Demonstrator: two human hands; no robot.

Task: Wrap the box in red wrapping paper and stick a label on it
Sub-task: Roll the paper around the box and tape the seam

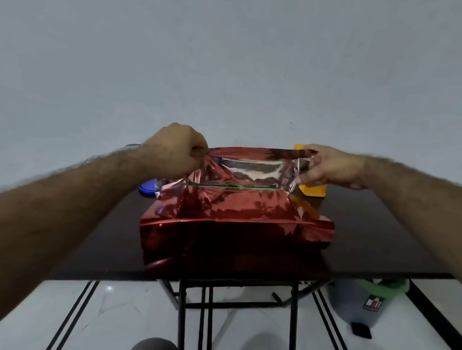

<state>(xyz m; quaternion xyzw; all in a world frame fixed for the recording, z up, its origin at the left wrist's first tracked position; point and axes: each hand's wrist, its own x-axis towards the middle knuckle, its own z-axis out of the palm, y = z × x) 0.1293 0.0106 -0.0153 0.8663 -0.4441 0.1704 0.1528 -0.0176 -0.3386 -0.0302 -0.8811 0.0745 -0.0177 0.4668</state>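
A box covered in shiny red wrapping paper [236,218] lies on a dark table [373,246], its near end hanging over the front edge. At the far end a flap of the paper stands up, its silver inside facing me. My left hand [175,152] pinches the flap's left corner. My right hand [327,168] pinches the flap's right corner, and the flap is stretched between them. A thin green line [234,187] runs across the paper at the flap's base. The box itself is hidden under the paper.
A yellow object [312,190] stands behind my right hand on the table. A blue round object [148,187] lies left of the box. Under the table are black metal legs [237,318], and a grey bag with green cloth [359,302] sits on the white floor.
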